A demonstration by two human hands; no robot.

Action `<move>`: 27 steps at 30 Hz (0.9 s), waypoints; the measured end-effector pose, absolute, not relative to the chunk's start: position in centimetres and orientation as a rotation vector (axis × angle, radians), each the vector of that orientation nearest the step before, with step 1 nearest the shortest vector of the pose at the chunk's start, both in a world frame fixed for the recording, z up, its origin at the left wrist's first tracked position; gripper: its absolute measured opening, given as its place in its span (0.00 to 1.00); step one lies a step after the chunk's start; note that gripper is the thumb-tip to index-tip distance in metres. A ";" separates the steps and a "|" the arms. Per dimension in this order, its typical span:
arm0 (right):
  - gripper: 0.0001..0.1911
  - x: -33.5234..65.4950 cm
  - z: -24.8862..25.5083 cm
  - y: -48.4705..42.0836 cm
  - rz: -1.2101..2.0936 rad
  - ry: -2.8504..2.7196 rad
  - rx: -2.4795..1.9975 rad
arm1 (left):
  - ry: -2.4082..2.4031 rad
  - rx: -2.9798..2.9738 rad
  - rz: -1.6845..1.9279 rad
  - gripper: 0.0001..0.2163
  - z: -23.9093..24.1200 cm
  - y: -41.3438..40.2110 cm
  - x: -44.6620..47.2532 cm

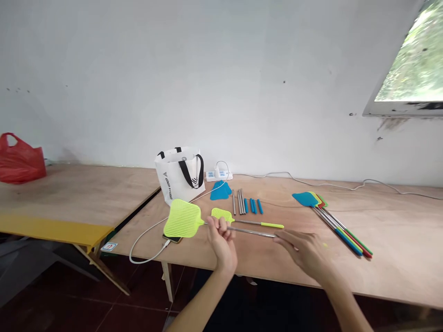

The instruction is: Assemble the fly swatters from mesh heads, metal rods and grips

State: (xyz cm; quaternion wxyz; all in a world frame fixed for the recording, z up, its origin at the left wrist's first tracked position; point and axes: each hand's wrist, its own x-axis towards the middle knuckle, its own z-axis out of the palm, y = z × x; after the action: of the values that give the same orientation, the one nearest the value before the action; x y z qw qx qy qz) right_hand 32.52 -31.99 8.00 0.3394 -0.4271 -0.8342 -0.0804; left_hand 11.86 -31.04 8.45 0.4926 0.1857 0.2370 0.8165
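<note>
Raised above the table is a yellow-green fly swatter [182, 218] with a metal rod, held roughly level. My left hand [223, 244] is closed round the rod just below the swatter's head. At the rod's other end my right hand [304, 253] grips it, covering whatever handle is there. Behind my hands, a second yellow-green fly swatter [223, 214] lies on the table. Beyond it are blue swatter heads [220, 190], several metal rods [241, 202] and several blue handle grips [255, 206].
Several fly swatters [337, 221] lie stacked on the right. A white bag [176, 177] stands beside a power strip [223, 175] near the wall. A cable runs to a phone [173, 239] under the raised swatter head. A red plastic bag [20, 161] sits on the left table [86, 191].
</note>
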 end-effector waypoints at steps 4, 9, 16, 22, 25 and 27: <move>0.24 27.9 6.6 -32.6 -0.225 -2.142 -1.086 | 0.630 0.508 1.884 0.29 7.6 -32.2 14.0; 0.24 26.4 5.7 -32.7 -0.218 -2.056 -1.149 | 0.668 0.545 1.822 0.29 6.9 -31.4 14.2; 0.25 25.5 5.1 -33.2 -0.247 -2.058 -1.207 | 0.720 0.485 1.773 0.30 5.8 -32.0 14.7; 0.24 25.2 4.4 -33.1 -0.247 -2.059 -1.247 | 0.769 0.503 1.716 0.28 5.1 -32.3 15.0; 0.23 25.5 4.4 -33.1 -0.188 -2.065 -1.306 | 0.780 0.539 1.697 0.27 4.8 -32.2 15.3; 0.22 26.0 4.6 -33.0 -0.129 -2.097 -1.344 | 0.761 0.563 1.666 0.26 4.5 -32.1 15.5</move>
State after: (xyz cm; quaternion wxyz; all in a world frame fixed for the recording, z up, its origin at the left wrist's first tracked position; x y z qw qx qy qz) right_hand 25.96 -32.99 4.57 0.3182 -0.5108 -0.7971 -0.0489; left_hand 15.53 -32.14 4.47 0.5752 0.2403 0.3249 0.7112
